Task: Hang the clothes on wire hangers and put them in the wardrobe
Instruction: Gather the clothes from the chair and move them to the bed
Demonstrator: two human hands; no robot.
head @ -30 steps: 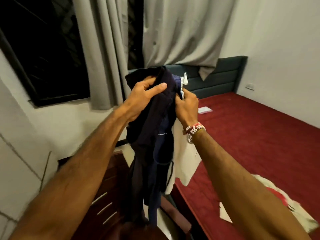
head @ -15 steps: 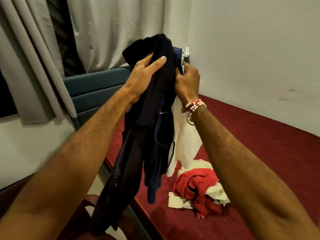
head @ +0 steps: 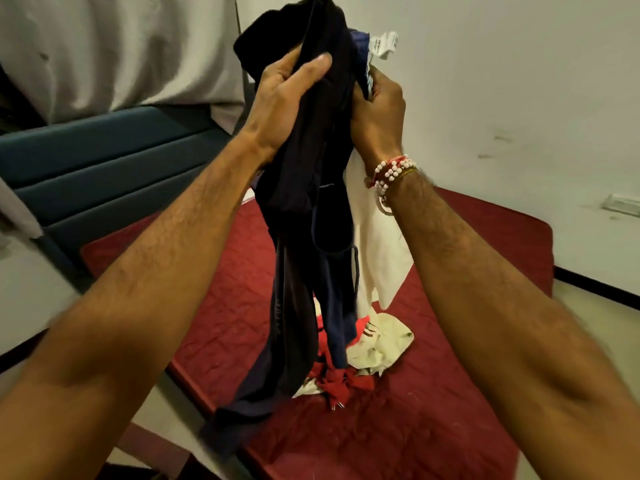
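Sorting one garment out of the held bundle is judged to be the step in hand, since no wire hanger is seen. It is best done with the top edge kept pinched in one hand while the layers are peeled apart by the other, so that the loose tails are not dragged through the heap below.

The bundle of dark clothes (head: 311, 220) is held high over the red bedspread (head: 450, 393). The left hand (head: 280, 98) is closed round the black and navy folds, with the thumb laid across the front. The right hand (head: 381, 112) is clamped on the bundle's other side, just under a white care label (head: 384, 45). A white garment (head: 377, 247) is hung behind the dark ones, below the beaded bracelet (head: 391, 174).

The dark cloth is seen as thin, limp and twisted into long strips. A heap of red and white clothes (head: 374, 344) is seen lying on the bed; whether it is touched by the tails cannot be told.
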